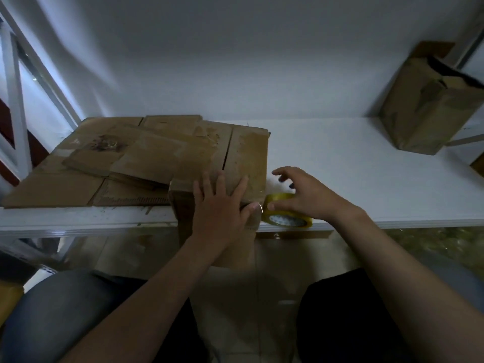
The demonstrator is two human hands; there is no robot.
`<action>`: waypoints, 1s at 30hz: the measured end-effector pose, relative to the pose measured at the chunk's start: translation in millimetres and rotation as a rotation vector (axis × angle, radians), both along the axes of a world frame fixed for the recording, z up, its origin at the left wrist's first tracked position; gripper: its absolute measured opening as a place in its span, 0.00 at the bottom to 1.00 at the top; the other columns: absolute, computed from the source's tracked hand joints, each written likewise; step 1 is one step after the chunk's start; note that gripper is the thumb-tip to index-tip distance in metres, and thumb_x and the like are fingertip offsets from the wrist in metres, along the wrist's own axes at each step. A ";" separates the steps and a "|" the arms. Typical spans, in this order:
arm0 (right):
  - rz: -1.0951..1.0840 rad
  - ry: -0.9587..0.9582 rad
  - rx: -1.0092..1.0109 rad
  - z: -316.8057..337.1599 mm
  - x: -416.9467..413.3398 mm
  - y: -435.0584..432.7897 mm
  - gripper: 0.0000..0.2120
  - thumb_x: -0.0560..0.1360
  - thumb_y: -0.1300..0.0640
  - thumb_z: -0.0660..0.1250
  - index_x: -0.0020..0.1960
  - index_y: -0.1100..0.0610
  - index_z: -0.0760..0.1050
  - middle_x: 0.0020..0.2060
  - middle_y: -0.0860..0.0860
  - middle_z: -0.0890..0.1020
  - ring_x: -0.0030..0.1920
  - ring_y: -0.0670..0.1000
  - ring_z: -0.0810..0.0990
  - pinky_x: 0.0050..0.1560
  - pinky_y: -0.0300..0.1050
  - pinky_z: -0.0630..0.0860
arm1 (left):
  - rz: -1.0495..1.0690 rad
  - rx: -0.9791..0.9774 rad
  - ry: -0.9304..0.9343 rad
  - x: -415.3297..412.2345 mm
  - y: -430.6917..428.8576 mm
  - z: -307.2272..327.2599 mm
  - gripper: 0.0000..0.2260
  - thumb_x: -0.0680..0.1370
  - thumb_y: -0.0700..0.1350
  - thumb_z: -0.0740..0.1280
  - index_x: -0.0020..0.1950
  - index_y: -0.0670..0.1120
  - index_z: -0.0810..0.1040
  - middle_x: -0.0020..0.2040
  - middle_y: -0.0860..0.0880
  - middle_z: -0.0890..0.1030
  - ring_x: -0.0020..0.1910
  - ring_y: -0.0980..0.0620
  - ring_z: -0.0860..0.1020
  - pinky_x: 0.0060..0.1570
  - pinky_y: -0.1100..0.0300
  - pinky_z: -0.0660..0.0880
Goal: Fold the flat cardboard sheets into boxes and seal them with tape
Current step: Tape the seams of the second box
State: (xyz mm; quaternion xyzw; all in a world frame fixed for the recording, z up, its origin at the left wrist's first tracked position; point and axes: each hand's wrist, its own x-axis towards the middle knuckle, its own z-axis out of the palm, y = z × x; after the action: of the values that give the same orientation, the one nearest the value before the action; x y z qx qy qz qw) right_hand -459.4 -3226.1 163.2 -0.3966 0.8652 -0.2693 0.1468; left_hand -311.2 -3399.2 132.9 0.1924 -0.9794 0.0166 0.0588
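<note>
From my end the white table (353, 158) fills most of the view. On its left side lies the stack of flat cardboard sheets (78, 184), several layers and all unfolded, so I judge that most of the work is still ahead.

Against the right edge of that stack, at the near edge of the table, stands the box (246, 153) being worked on. It is folded up, its top flaps are down with a seam showing between them, and its front face hangs below the table edge toward the person's lap. At the far right of the table, well apart, stands a second box (419, 113). It is folded, but its top looks dark and open, and I cannot tell whether it carries any tape.

The left hand (220, 205) lies flat on the near box's top with its fingers straight and spread. Its thumb presses at the near right corner, where a glint suggests tape. The right hand (309, 195) is over the tape roll (285, 218), which sits on the table edge just beside the box. Its thumb is on the roll and its fingers are spread and blurred, so I cannot tell if it truly grips. I judge that sealing has only begun on this box.
</note>
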 end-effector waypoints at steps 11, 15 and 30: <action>-0.067 -0.402 -0.277 -16.8 -7.0 40.4 0.17 0.75 0.43 0.73 0.36 0.55 0.81 0.31 0.50 0.79 0.35 0.46 0.77 0.43 0.45 0.73 | 0.142 0.053 0.009 -14.8 10.7 -3.7 0.41 0.72 0.76 0.36 0.81 0.57 0.52 0.82 0.41 0.51 0.79 0.29 0.43 0.70 0.23 0.41; -0.065 -0.319 -0.215 -7.4 -4.7 31.5 0.24 0.74 0.39 0.72 0.39 0.62 0.80 0.34 0.58 0.80 0.34 0.46 0.78 0.40 0.44 0.74 | 0.141 0.044 0.023 -15.6 11.2 -5.0 0.43 0.70 0.77 0.31 0.80 0.57 0.52 0.82 0.42 0.51 0.79 0.29 0.43 0.70 0.23 0.42; -0.154 -0.097 -0.005 -7.5 -4.9 5.1 0.23 0.74 0.36 0.70 0.41 0.58 0.82 0.36 0.52 0.83 0.37 0.50 0.81 0.35 0.43 0.74 | 0.175 0.059 0.049 -20.2 15.9 -6.0 0.41 0.73 0.77 0.40 0.78 0.56 0.56 0.82 0.42 0.52 0.79 0.30 0.43 0.69 0.22 0.38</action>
State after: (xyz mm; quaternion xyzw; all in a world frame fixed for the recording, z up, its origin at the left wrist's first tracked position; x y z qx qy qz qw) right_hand -464.3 -3221.0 155.7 -0.3156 0.8844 -0.3010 0.1664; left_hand -331.5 -3383.3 126.9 0.2793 -0.9572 -0.0120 0.0754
